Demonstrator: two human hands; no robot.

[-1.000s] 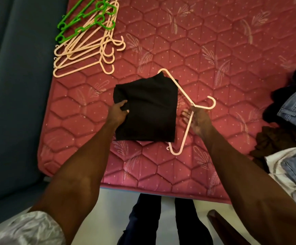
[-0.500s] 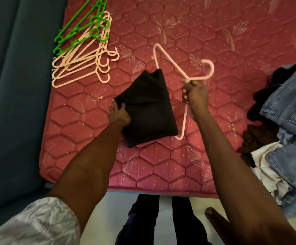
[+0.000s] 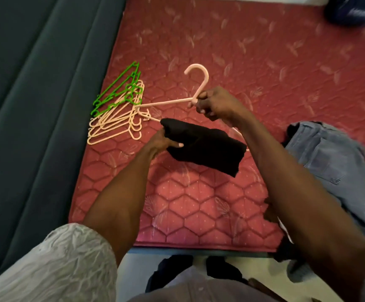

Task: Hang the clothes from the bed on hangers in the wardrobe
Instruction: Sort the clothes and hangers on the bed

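Black garment (folded) in left hand's grip, pink hanger in right hand's.

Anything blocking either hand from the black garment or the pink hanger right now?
No. The right hand already grips the pink hanger at its neck, and the left hand holds the folded black garment draped on it. The wardrobe is out of view.

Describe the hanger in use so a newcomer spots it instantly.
On the red mattress, find the right hand near the middle. It grips a pale pink hanger below its hook, lifted and carrying a black garment, unlike the flat pile.
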